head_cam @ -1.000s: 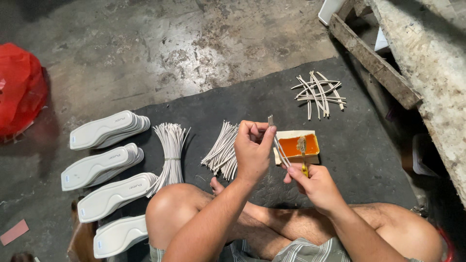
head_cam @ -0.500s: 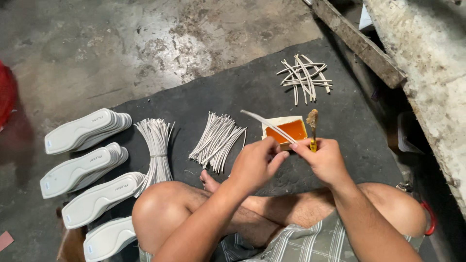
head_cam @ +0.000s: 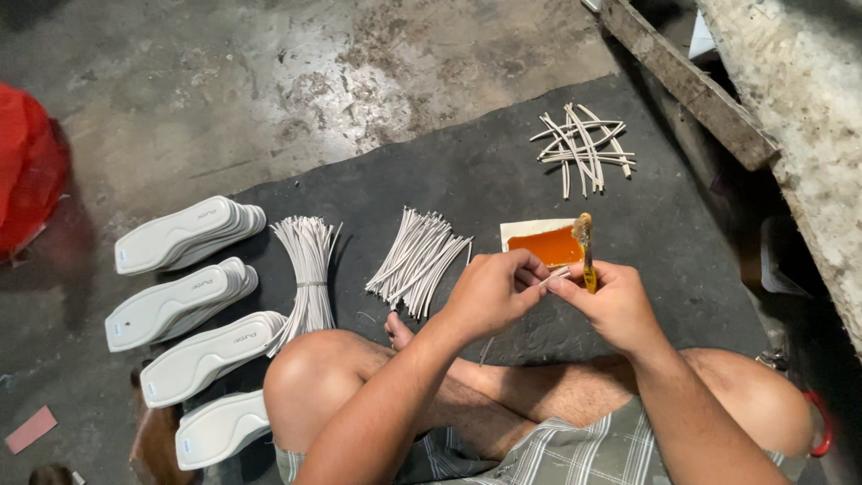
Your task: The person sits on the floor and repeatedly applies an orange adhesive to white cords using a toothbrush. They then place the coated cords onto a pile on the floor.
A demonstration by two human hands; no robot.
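Four stacks of white shoe insoles (head_cam: 184, 235) along the dark mat's (head_cam: 467, 180) left edge, three heaps of white strips, left hand (head_cam: 492, 292) pinching one thin white strip (head_cam: 554, 277), right hand (head_cam: 611, 304) gripping a yellow-handled glue brush (head_cam: 586, 250) over the orange glue tray (head_cam: 548, 244), bare mat beyond.

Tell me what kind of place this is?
Likely a small, informal shoe workshop, with work done seated on the floor. Stacks of white soles lie on a dark mat over bare concrete, beside bundles of white strips and a tray of orange glue with a brush.
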